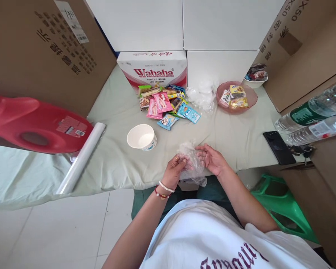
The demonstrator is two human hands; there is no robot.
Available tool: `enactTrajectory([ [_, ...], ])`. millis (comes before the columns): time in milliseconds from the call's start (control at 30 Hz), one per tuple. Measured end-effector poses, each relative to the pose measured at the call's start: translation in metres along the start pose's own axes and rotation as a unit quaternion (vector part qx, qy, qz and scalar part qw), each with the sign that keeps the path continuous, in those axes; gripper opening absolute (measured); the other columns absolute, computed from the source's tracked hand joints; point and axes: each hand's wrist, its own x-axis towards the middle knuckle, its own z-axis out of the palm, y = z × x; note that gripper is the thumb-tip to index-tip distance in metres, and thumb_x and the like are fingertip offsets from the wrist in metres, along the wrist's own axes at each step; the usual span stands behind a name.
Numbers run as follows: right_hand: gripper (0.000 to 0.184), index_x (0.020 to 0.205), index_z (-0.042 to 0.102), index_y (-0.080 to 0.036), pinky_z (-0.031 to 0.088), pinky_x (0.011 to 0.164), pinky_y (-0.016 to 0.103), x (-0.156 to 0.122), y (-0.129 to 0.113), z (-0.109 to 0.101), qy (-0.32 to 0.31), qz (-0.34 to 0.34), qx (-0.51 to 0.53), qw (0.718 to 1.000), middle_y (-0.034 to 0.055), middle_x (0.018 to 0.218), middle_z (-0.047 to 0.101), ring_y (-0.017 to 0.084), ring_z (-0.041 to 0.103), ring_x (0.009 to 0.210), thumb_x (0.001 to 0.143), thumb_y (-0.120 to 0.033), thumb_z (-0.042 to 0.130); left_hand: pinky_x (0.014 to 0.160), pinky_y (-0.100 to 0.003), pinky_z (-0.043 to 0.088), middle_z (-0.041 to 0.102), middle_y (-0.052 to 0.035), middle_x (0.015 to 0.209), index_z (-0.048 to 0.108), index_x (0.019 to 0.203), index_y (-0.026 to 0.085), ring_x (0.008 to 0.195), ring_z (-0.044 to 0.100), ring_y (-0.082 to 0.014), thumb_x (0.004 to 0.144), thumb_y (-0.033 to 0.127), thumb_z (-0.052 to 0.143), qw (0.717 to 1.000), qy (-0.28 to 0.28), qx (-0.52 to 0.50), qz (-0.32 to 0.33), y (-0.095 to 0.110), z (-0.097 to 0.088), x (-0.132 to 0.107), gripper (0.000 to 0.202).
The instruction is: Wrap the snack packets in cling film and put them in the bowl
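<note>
A crumpled clear plastic bag (194,160) hangs at the table's front edge between my two hands. My left hand (176,167) pinches its left side between thumb and fingers. My right hand (212,160) is at its right side, fingers stretched apart, the fingertips against or partly behind the film; I cannot tell whether they are inside it. An upright white paper bowl (142,137) stands to the left, with nothing visible in it. Beyond it lies a pile of wrapped snacks (164,102) in pink, blue, green and yellow packets.
More crumpled clear plastic (202,95) lies beside a pink translucent bowl (249,102) of snacks. A Wahaha carton (154,71) stands behind. A plastic film roll (82,158) and red container (39,123) are left; a phone (279,147) and water bottles (313,112) are right.
</note>
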Motion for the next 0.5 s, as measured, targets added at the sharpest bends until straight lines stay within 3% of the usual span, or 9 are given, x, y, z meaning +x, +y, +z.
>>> enactTrajectory([
  [133, 0.039, 0.096, 0.072, -0.021, 0.036, 0.042, 0.021, -0.001, 0.0, 0.006, -0.005, -0.008, 0.016, 1.0, 0.0023, 0.088, 0.072, 0.009, 0.052, 0.055, 0.076, -0.052, 0.084, 0.061, -0.025, 0.051, 0.068, 0.0002, 0.077, 0.066, 0.088, 0.018, 0.062, 0.06, -0.0107, 0.064, 0.046, 0.091, 1.0, 0.004, -0.02, -0.012, 0.0, -0.007, 0.004, 0.044],
  [233, 0.046, 0.088, 0.071, -0.02, 0.026, 0.043, 0.021, -0.004, 0.001, 0.011, -0.031, -0.052, -0.051, 0.997, -0.002, 0.072, 0.065, 0.008, 0.045, 0.052, 0.062, -0.052, 0.093, 0.064, -0.026, 0.051, 0.067, -0.0013, 0.086, 0.064, 0.096, 0.019, 0.069, 0.06, -0.012, 0.068, 0.048, 0.087, 0.999, 0.019, 0.034, -0.004, -0.003, -0.008, 0.007, 0.046],
  [300, 0.046, 0.08, 0.068, -0.019, 0.022, 0.044, 0.022, -0.005, 0.001, 0.014, -0.008, -0.096, -0.079, 0.992, -0.0049, 0.062, 0.058, 0.007, 0.039, 0.05, 0.057, -0.051, 0.094, 0.07, -0.027, 0.052, 0.066, -0.0038, 0.101, 0.062, 0.104, 0.021, 0.084, 0.062, -0.015, 0.069, 0.047, 0.087, 0.986, 0.109, 0.109, 0.063, -0.003, -0.009, 0.004, 0.05],
  [367, 0.045, 0.076, 0.066, -0.02, 0.022, 0.046, 0.023, -0.006, 0.002, 0.016, 0.038, -0.145, -0.078, 0.986, -0.0059, 0.059, 0.055, 0.007, 0.036, 0.049, 0.057, -0.051, 0.092, 0.076, -0.028, 0.052, 0.062, -0.0053, 0.112, 0.059, 0.107, 0.022, 0.097, 0.061, -0.0174, 0.07, 0.045, 0.086, 0.939, 0.233, 0.195, 0.163, -0.001, -0.008, -0.003, 0.051],
  [400, 0.043, 0.076, 0.065, -0.02, 0.023, 0.047, 0.024, -0.007, 0.003, 0.018, 0.058, -0.169, -0.075, 0.981, -0.0059, 0.06, 0.055, 0.008, 0.036, 0.05, 0.059, -0.051, 0.091, 0.077, -0.028, 0.051, 0.062, -0.0054, 0.111, 0.059, 0.105, 0.023, 0.099, 0.06, -0.0179, 0.073, 0.045, 0.084, 0.914, 0.267, 0.23, 0.199, 0.001, -0.006, -0.008, 0.046],
  [433, 0.041, 0.076, 0.065, -0.021, 0.024, 0.048, 0.024, -0.008, 0.004, 0.02, 0.07, -0.189, -0.076, 0.977, -0.0057, 0.06, 0.056, 0.008, 0.036, 0.051, 0.061, -0.051, 0.089, 0.078, -0.029, 0.051, 0.063, -0.0053, 0.107, 0.06, 0.103, 0.023, 0.098, 0.06, -0.0182, 0.079, 0.048, 0.08, 0.905, 0.266, 0.253, 0.217, 0.001, -0.003, -0.012, 0.04],
  [500, 0.038, 0.08, 0.066, -0.023, 0.029, 0.05, 0.025, -0.011, 0.009, 0.028, 0.073, -0.219, -0.089, 0.969, -0.0048, 0.063, 0.059, 0.01, 0.04, 0.053, 0.065, -0.051, 0.086, 0.079, -0.03, 0.051, 0.065, -0.0061, 0.103, 0.062, 0.103, 0.023, 0.096, 0.062, -0.0195, 0.087, 0.054, 0.071, 0.927, 0.185, 0.255, 0.204, 0.001, 0.007, -0.018, 0.037],
])
